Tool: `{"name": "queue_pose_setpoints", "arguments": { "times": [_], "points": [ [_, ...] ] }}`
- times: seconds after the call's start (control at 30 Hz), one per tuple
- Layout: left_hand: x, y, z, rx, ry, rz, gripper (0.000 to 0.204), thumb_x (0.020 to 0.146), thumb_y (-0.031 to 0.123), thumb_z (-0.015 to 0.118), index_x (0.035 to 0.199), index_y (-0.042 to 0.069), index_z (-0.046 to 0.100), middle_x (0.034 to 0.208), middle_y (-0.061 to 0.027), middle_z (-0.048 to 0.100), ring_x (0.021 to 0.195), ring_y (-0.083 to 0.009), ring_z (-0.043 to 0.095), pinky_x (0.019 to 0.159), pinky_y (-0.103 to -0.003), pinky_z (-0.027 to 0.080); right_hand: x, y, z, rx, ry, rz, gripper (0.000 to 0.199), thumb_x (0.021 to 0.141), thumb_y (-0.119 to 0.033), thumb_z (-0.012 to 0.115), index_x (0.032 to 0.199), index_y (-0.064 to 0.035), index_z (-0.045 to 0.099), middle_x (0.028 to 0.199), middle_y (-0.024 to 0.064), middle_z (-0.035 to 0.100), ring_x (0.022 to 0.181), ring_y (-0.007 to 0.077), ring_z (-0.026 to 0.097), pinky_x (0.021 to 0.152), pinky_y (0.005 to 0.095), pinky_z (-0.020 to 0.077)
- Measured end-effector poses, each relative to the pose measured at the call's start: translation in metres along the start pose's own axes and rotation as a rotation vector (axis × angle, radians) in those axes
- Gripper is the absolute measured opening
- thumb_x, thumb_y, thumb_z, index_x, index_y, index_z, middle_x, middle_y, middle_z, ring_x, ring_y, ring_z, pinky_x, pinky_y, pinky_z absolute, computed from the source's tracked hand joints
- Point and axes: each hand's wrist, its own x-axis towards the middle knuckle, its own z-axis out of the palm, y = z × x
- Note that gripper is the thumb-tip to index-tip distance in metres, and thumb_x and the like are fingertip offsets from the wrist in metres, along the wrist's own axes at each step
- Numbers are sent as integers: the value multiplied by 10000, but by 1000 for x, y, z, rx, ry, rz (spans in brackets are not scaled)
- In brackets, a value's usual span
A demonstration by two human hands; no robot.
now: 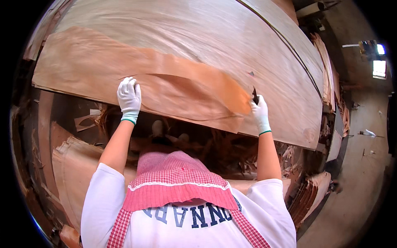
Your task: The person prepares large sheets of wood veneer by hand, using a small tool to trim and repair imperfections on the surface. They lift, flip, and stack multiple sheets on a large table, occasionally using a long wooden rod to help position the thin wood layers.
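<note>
A thin orange-brown wood veneer sheet with a wavy far edge lies over a broad, paler veneer sheet. Part of the brown piece bulges up, leaving a long curved gap between my hands. My left hand, in a white glove with a green cuff, has its fingers bent and pressed together on the veneer at the gap's left end. On the right, my right hand, gloved alike, is closed round a dark, narrow knife pointing away from me. Its blade is partly blurred. The knife stands just beyond the brown sheet's right end.
A dark cord or strip crosses the far right of the pale sheet. Stacked veneer lies below left, and another stack at lower right. Torn scraps litter the space under the near edge. Concrete floor runs along the right.
</note>
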Motion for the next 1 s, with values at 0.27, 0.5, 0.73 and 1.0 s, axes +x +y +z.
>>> {"name": "queue_pose_setpoints", "arguments": {
  "times": [0.27, 0.5, 0.73, 1.0],
  "points": [
    [-3, -1, -4, 6, 1, -43, 193, 854, 122, 675, 1030, 97, 602, 1140, -87, 624, 1131, -288, 576, 977, -433, 457, -83, 13, 21, 537, -13, 607, 238, 821, -197, 767, 872, -74, 570, 673, -15, 542, 495, 70, 461, 418, 246, 340],
    [-2, 2, -2, 55, -44, -43, 228, 884, 158, 646, 1090, 74, 593, 1167, -124, 617, 1145, -312, 563, 987, -443, 437, -94, 86, 98, 199, 404, 489, 324, 763, -178, 811, 924, 1, 594, 855, 118, 662, 774, 243, 613, 747, 373, 500],
    [-2, -4, -4, 57, -28, -28, 218, 869, 176, 657, 1066, 101, 600, 1150, -91, 620, 1162, -288, 548, 1015, -434, 423, -119, 39, 62, 128, 403, 219, 270, 828, -154, 734, 987, 39, 630, 839, 106, 673, 749, 198, 601, 736, 368, 496],
    [-2, -1, -9, -31, -4, -60, 195, 856, 107, 657, 1040, 95, 592, 1125, -94, 625, 1149, -300, 558, 1014, -439, 425, -216, -209, -3, 658, 292, 294, 149, 913, -98, 683, 945, -110, 538, 716, -51, 488, 527, 26, 391, 461, 183, 292]
  ]
}}
